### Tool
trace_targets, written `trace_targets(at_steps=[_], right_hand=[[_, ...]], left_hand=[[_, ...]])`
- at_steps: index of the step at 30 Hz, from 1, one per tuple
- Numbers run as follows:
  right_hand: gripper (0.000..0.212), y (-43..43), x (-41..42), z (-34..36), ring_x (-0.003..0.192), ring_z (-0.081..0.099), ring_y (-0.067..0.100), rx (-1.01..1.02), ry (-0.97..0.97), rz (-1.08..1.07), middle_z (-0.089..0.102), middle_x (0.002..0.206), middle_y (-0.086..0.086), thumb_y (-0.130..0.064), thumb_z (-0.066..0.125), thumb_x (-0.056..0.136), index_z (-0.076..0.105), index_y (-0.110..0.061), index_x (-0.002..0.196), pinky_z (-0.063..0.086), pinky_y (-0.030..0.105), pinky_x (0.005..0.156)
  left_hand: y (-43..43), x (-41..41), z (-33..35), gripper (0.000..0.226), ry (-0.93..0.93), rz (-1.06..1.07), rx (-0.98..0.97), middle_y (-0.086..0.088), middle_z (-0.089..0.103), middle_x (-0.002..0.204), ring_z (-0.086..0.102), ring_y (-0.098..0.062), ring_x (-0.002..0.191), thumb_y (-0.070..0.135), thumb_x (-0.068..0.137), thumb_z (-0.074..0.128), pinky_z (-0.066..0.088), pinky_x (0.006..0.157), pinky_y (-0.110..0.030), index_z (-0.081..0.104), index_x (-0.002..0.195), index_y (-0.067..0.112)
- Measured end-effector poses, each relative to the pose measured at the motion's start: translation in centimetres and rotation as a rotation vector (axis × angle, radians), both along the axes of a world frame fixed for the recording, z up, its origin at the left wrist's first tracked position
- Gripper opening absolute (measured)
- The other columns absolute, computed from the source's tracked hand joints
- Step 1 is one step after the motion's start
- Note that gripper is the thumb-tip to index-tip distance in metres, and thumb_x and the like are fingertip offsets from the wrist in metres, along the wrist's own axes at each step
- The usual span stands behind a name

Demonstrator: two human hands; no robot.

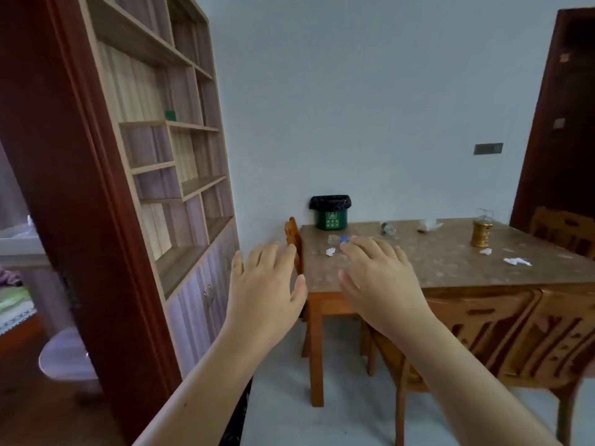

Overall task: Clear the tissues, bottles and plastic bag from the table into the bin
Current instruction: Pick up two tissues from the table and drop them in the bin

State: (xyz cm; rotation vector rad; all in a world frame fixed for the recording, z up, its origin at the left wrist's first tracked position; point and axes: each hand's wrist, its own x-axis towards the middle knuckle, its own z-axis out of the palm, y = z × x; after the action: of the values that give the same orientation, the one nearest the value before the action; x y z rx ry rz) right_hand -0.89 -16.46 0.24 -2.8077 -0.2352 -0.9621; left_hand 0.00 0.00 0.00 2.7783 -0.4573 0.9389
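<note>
Left hand (pixel 267 284) and right hand (pixel 376 278), both spread flat and holding nothing, reach toward the littered surface (pixel 450 268).

Step judged: first pick-up, nothing grasped yet. Just beyond the right hand, at nine o'clock on the surface, are a small clear bottle (pixel 336 239) with a blue cap, partly hidden, and a white tissue (pixel 330 251) beside it. Advice: pinch the tissue lightly, curl the other hand round the bottle, and carry both to the bin (pixel 331 217), green with a black liner, on the ten o'clock corner. Second bottle (pixel 388 227) lies on its side at twelve o'clock and may roll. Crumpled tissue (pixel 429 225) at one o'clock, torn tissues (pixel 518 261) at three o'clock. Faint clear shape behind the gold tin (pixel 481 234), two o'clock: possibly the plastic bag, cannot tell.
</note>
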Motion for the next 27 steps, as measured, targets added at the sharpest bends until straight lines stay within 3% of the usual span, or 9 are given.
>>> trace_targets(at_steps=[14,23,27], right_hand=[[0.039,-3.0,10.0,-7.0,0.128,0.036,0.024,0.038,0.159,0.009,0.044,0.138,0.004,-0.023,0.047,0.089,0.045,-0.016,0.127,0.028,0.045,0.106],[0.037,-7.6,21.8,-9.0,0.116,0.049,0.034,0.116,0.165,0.068,0.057,0.124,0.013,-0.016,0.058,0.082,0.054,-0.009,0.118,0.036,0.053,0.098],[0.04,-10.1,26.2,-10.5,0.124,0.041,0.03,0.095,0.225,0.051,0.051,0.132,0.009,-0.021,0.054,0.086,0.048,-0.012,0.124,0.031,0.05,0.103]], left_hand=[[-2.4,10.1,-8.0,0.044,0.1,-0.024,-0.014,-0.006,0.051,0.131,0.037,-0.025,0.127,0.032,0.089,0.044,0.023,0.106,-0.05,0.042,0.13,0.015],[-9.6,21.9,-10.6,0.046,0.189,-0.009,-0.081,-0.006,0.047,0.136,0.033,-0.023,0.13,0.03,0.09,0.046,0.018,0.108,-0.047,0.04,0.132,0.014],[-11.6,26.1,-11.8,0.042,0.174,0.004,-0.118,-0.015,0.059,0.122,0.049,-0.033,0.118,0.019,0.081,0.062,0.031,0.1,-0.057,0.054,0.12,0.006]])
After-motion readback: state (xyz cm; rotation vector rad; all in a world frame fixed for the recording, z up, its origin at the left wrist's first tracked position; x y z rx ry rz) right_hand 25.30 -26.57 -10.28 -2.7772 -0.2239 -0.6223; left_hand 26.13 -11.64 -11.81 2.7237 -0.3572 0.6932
